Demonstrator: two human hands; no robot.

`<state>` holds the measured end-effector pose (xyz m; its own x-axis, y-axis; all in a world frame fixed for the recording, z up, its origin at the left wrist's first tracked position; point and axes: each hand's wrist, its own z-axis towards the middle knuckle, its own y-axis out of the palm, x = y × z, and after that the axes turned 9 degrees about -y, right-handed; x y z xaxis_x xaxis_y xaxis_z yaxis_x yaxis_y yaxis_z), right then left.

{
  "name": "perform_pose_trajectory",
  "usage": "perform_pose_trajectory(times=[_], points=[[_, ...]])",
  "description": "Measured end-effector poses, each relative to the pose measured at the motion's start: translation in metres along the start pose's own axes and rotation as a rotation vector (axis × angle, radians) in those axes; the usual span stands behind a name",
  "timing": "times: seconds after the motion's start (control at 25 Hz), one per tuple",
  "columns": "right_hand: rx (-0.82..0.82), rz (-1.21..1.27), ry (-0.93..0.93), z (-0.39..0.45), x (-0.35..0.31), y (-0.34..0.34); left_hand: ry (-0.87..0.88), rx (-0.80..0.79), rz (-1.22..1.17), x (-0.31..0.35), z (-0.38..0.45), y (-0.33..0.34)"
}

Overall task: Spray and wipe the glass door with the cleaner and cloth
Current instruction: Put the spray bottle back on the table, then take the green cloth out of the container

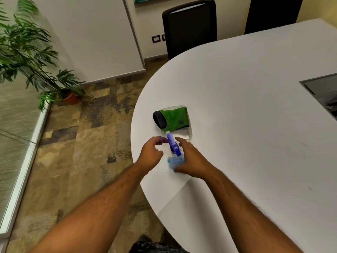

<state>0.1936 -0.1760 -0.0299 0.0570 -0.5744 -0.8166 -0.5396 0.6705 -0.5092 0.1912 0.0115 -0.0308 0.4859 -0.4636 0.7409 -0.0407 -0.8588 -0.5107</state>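
Note:
A spray bottle [174, 157] with blue liquid and a purple trigger head stands near the rounded edge of the white table [246, 125]. My right hand [191, 157] wraps around the bottle from the right, thumb low on its body. My left hand [151, 152] hovers just left of the trigger head, fingers loosely curled, with nothing held in it. Just beyond the bottle lies a green cloth [175, 116] wrapped around a black-ended tool on a clear holder. A frosted glass panel [14, 128] with a white frame runs along the left side.
A potted palm [36, 57] stands on the patterned floor by the glass. A black chair [189, 26] is pushed against the table's far side. A dark recessed box [322, 92] sits in the tabletop at the right. A black bag [155, 246] lies by my feet.

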Motion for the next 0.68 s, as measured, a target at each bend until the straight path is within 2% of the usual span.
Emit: perform_pose_trajectory(times=[0.08, 0.28, 0.44, 0.68], points=[[-0.094, -0.109, -0.015, 0.01, 0.015, -0.023, -0.017, 0.021, 0.032, 0.005, 0.016, -0.003], [0.115, -0.156, -0.005, 0.082, 0.048, -0.057, -0.066, 0.099, -0.011, 0.013, 0.047, 0.002], [0.136, -0.238, -0.006, 0.138, 0.068, -0.056, -0.139, 0.115, -0.085, 0.016, 0.061, 0.015], [0.098, -0.562, 0.029, 0.17, 0.075, -0.035, -0.204, 0.145, -0.185, 0.007, 0.064, 0.027]])
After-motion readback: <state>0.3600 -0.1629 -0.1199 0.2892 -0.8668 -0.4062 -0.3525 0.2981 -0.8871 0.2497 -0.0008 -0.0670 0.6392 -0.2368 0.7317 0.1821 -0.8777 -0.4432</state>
